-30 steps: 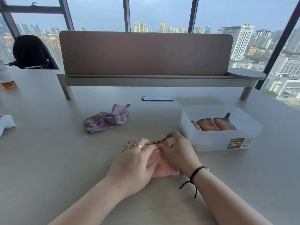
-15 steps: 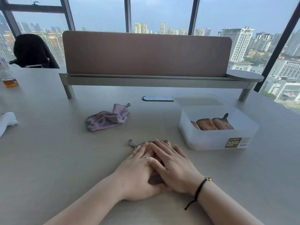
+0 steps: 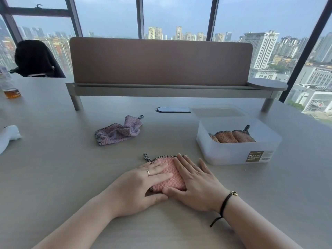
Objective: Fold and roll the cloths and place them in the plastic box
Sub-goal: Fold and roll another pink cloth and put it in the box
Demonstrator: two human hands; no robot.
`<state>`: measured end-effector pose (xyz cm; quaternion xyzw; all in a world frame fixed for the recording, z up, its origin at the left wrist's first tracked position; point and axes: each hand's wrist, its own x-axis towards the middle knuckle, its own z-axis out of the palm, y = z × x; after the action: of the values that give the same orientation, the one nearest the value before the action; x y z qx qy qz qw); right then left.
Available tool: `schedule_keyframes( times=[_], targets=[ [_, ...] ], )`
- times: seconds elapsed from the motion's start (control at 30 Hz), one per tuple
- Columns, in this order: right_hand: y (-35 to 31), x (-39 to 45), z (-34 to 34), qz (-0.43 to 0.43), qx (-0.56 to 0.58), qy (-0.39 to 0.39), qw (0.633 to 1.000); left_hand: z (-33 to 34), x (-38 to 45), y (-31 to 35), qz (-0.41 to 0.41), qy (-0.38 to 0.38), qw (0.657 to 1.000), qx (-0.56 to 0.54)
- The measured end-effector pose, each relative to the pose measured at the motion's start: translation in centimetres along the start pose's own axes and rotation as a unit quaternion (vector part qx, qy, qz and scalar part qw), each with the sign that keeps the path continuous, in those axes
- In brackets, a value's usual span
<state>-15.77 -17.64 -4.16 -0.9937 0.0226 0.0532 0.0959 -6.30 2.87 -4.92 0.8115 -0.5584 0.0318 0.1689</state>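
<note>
pink cloth [image 3: 168,174] folded small, flat on the grey table [image 3: 53,177], just in front of the plastic box [image 3: 239,151] and slightly to its left. checkered edging and a small loop at the cloth's far left corner.

left hand [image 3: 142,186] laid palm down over the cloth's left half, fingers straight and close together, pressing; ring on 1 finger, thumb stretched along the near edge. right hand [image 3: 195,186] laid palm down over the right half, fingers straight and slightly spread, fingertips reaching the far checkered edge, thumb lying on the near edge and meeting the left thumb. black cord bracelet on the right wrist. no pinching by either hand.

plastic box open, translucent, label on the near wall, holding 3 rolled orange-brown cloths [image 3: 231,136] side by side against the far part. lid [image 3: 217,111] lying flat just behind the box.

purple cloth [image 3: 118,131] crumpled, unfolded, well apart from the hands, further back and to the left.

desk divider [image 3: 159,62] standing across the back of the table. glass of amber drink [image 3: 10,91] at the far left edge. white object [image 3: 8,136] at the left edge, not identifiable.
</note>
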Motion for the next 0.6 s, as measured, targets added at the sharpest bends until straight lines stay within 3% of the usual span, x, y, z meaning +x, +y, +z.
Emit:
schedule_keyframes(
  times=[0.07,0.17,0.27,0.43,0.6],
  targets=[
    [0.0,0.1,0.0,0.000,0.003,0.001,1.000,0.0,-0.3,-0.1,0.054,0.055,0.997,0.023],
    [0.0,0.1,0.1,-0.006,0.011,0.011,1.000,0.1,-0.4,0.3,0.089,0.079,0.991,0.053],
    [0.3,-0.5,0.2,-0.047,0.025,0.063,0.997,0.4,-0.1,0.9,0.054,0.095,0.993,0.035],
    [1.1,-1.5,0.6,-0.148,0.048,0.216,0.964,0.0,0.2,1.3,-0.034,0.145,0.987,-0.057],
    [1.4,-0.9,0.4,-0.078,0.148,0.242,0.956,-0.2,-0.1,0.8,-0.097,0.082,0.984,-0.129]
  ],
)
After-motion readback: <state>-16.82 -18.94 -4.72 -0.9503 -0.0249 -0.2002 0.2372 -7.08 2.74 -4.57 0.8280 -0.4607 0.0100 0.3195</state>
